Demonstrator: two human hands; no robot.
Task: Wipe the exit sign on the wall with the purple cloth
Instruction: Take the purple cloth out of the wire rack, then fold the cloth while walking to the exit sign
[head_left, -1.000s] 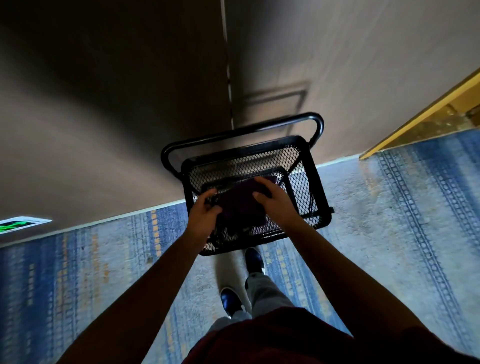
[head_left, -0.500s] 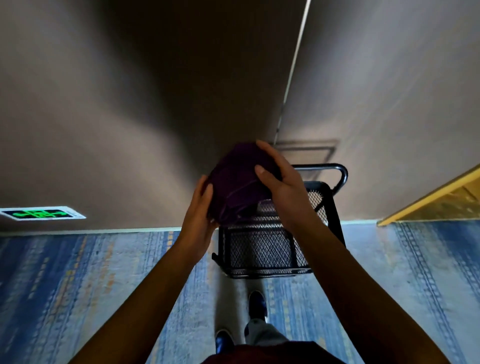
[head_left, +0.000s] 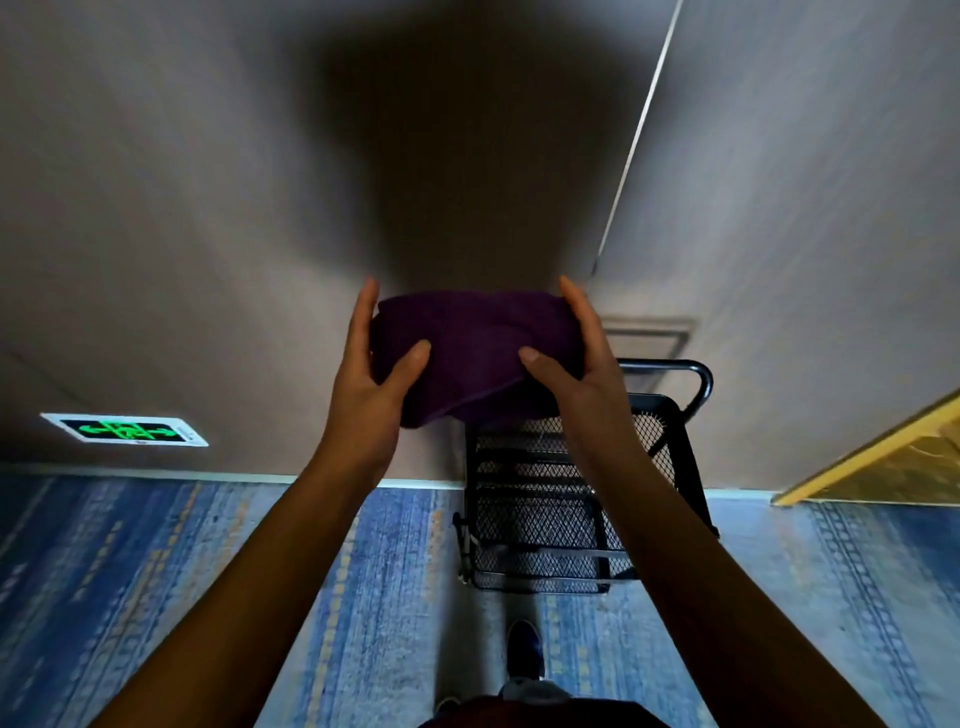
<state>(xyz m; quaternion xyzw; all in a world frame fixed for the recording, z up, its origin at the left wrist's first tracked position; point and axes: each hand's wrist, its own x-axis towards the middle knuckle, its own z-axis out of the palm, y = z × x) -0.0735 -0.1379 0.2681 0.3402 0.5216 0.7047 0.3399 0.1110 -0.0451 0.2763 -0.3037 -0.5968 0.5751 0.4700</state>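
A folded purple cloth is held up in front of the wall, above the black mesh cart. My left hand grips its left end and my right hand grips its right end, thumbs on the near side. The exit sign, a white plate with glowing green symbols, sits low on the wall just above the skirting, well to the left of both hands and lower than the cloth.
A black wire-mesh cart with a tube handle stands against the wall under my right hand. Blue patterned carpet covers the floor. A yellow frame edge is at the right. My shoe shows below.
Both hands lifted the cloth out of the cart's basket and raised it. They have since spread apart to its ends. The view shifted, bringing the sign further into frame.
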